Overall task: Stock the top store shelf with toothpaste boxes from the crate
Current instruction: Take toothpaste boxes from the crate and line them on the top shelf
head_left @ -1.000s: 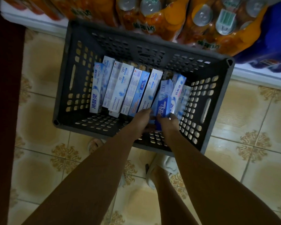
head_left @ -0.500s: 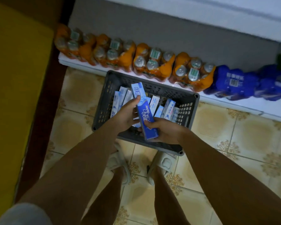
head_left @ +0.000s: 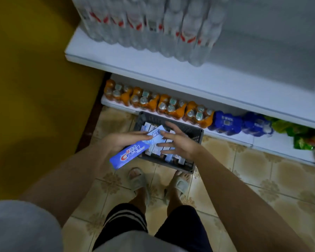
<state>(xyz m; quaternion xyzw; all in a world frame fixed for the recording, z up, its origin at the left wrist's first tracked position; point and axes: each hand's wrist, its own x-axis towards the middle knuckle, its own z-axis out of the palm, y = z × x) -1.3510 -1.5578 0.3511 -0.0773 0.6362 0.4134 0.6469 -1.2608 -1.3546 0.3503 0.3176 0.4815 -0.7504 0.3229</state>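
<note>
Head view: left hand (head_left: 122, 142) grips toothpaste box (head_left: 135, 149); right hand (head_left: 178, 142) splayed beside.

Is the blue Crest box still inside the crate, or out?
Out: the left hand holds the Crest box above the crate.

**Hands and arms, head view**

Left hand (head_left: 123, 142): bare forearm extended, fingers curled round a blue rectangular cardboard toothpaste box (head_left: 135, 150), held tilted. Right hand (head_left: 178, 142): just right of that box, palm down, fingers spread and straight, fingertips near the box's upper end.
</note>
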